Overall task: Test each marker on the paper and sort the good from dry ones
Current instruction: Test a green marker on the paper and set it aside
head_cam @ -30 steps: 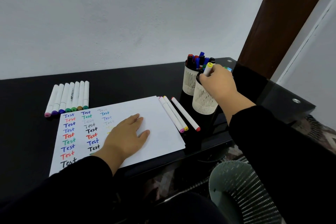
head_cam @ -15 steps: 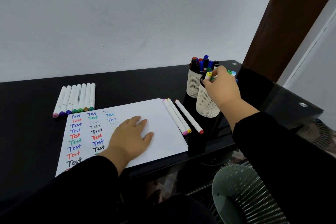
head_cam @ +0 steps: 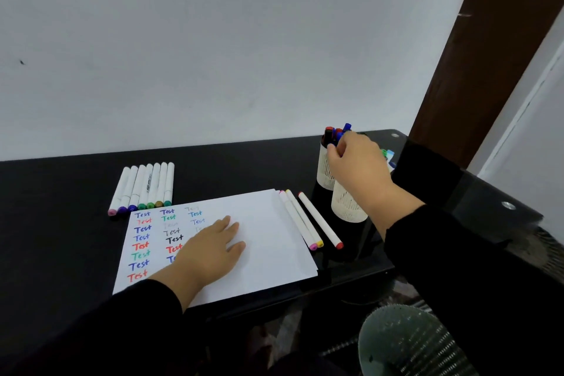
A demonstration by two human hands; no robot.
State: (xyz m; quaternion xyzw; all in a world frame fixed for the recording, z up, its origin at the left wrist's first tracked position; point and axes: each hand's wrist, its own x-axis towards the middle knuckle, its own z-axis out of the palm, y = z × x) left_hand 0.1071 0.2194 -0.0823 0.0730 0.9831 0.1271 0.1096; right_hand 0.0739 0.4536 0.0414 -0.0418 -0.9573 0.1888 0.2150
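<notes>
Pressing flat on the paper (head_cam: 268, 241), the left hand (head_cam: 210, 250) is nearest, fingers straight. Farther right, the right hand (head_cam: 357, 165) reaches over the front cup (head_cam: 348, 207) toward upright markers (head_cam: 337, 133) in the back cup (head_cam: 324, 171); its grip cannot be made out.

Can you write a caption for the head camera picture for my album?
Left hand flat on white test paper; right hand reaching into white mesh marker cups.

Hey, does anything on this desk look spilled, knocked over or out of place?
Nothing stands out. Both pen cups stand upright, the paper lies flat under the left hand, and the marker rows lie tidy.
</notes>
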